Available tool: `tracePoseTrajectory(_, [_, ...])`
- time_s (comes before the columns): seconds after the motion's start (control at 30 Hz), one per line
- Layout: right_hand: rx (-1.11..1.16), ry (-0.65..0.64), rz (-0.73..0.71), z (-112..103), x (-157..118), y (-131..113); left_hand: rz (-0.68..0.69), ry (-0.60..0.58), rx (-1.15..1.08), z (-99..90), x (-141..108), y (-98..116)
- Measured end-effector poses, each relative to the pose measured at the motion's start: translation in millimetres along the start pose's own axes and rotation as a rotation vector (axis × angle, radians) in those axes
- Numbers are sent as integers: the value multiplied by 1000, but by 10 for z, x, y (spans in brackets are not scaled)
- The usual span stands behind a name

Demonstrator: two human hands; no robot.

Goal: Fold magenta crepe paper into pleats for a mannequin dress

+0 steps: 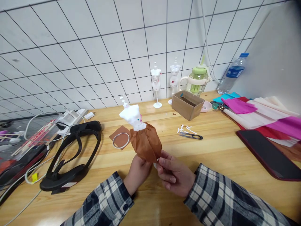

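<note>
A small white dress form (132, 116) leans to the left above the table, with a gathered brown paper skirt (147, 141) around its waist. My left hand (138, 174) is closed beneath the skirt, around the form's lower part; its fingers are mostly hidden. With thumb and fingers, my right hand (175, 172) pinches the skirt's lower right edge. To the left, a silver ring (121, 148) lies partly over a square of brown paper (122, 138). Thread snips (191, 135) rest to the right beside several white scraps (184, 128).
Two more dress forms (156, 83) stand by the tiled wall. A cardboard box (188, 106), a green-lidded jug (198, 78) and a water bottle (234, 73) are at back right. Coloured paper (261, 116) and a phone (270, 153) lie right; a black headset frame (70, 160) and cables lie left.
</note>
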State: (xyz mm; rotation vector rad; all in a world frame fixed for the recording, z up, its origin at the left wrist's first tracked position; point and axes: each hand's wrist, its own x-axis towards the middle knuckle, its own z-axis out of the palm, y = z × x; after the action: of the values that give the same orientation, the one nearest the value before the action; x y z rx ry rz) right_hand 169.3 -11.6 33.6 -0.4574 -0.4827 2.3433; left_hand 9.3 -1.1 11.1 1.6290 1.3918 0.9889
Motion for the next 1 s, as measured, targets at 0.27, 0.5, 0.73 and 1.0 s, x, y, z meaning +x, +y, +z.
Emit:
tracePoseTrajectory(0.27, [25, 127, -31, -18, 18, 13, 33, 33, 22, -22, 28, 2])
tracePoseTrajectory(0.5, [-52, 144, -77, -38, 41, -31, 45, 26, 10, -49, 30, 42])
tracePoseTrajectory(0.73, [-305, 543, -457, -179, 46, -202, 25, 157, -35, -223, 157, 47])
tracePoseTrajectory(1.0, [-1315, 379, -720, 151, 103, -908, 80, 184, -68, -205, 198, -29])
